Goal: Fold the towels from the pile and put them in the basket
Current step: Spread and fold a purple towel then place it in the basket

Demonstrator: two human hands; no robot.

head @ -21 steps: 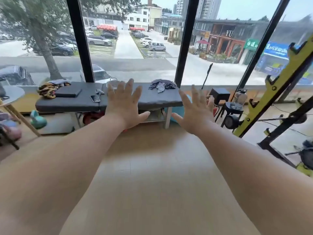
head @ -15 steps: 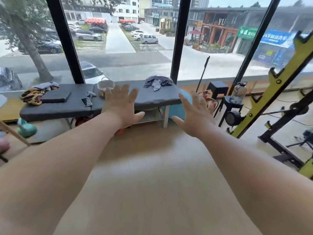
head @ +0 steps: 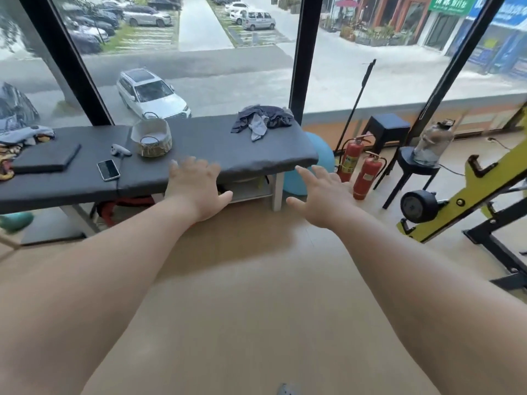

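While the crumpled towel pile (head: 263, 119) sits at the far right end of the bench (head: 216, 146), well apart from the woven basket (head: 152, 136) to its left, the smart play looks like taking one towel by two corners, and left hand (head: 195, 189) and right hand (head: 322, 195) reach forward, fingers spread, empty.

phone (head: 108, 169) on bench (head: 216, 143) | extinguishers (head: 349, 158) — floor, right | jug (head: 433, 145) on stool (head: 410, 170)

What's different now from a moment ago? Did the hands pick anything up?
Nothing was picked up. The person has come closer to the padded bench, and the left hand no longer hides the basket. It and the right hand stay outstretched, open and empty; the towel pile has not moved.
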